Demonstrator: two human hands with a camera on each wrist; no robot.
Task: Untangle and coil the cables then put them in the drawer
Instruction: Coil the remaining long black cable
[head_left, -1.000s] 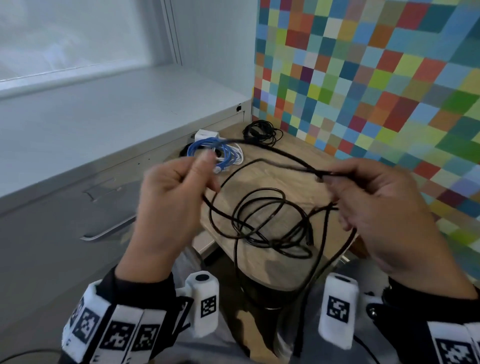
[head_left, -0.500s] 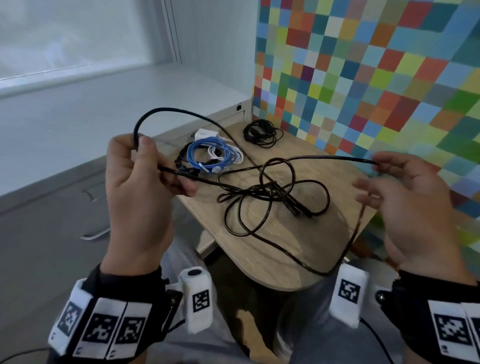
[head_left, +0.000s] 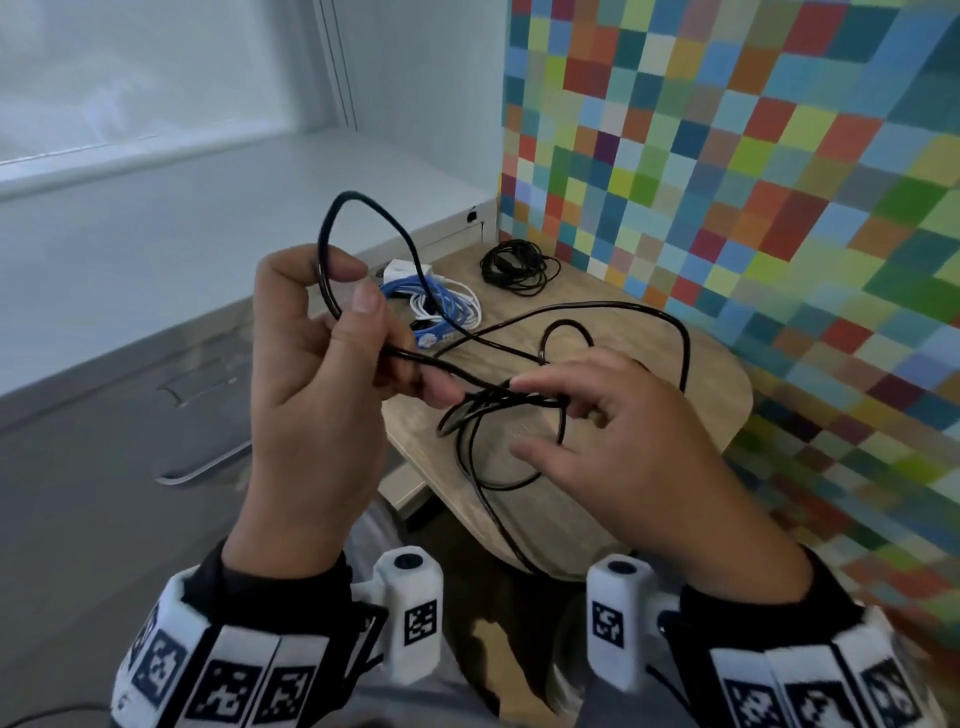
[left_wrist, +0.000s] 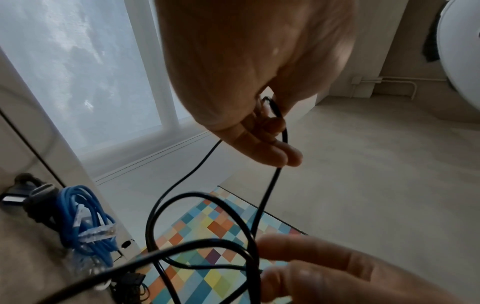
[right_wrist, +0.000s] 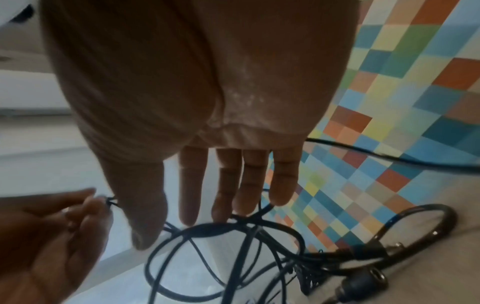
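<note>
We are bringing our right hand (head_left: 639, 447) in leftward to the black cable (head_left: 519, 400) tangle above the bench (head_left: 727, 384), fingers straight (just touching); left hand (head_left: 311, 374) fingers are pinching its raised loop.

Multicoloured checkered wall (head_left: 753, 171) stood right of small wooden table (head_left: 722, 395). Frosted window (head_left: 130, 73) sat far left above white sill ledge (head_left: 197, 228). Black-and-white marker bands (head_left: 234, 686) circled both wrists. White wrist-camera housings (head_left: 413, 618) stuck up between forearms. Dark floor showed below table edge.
</note>
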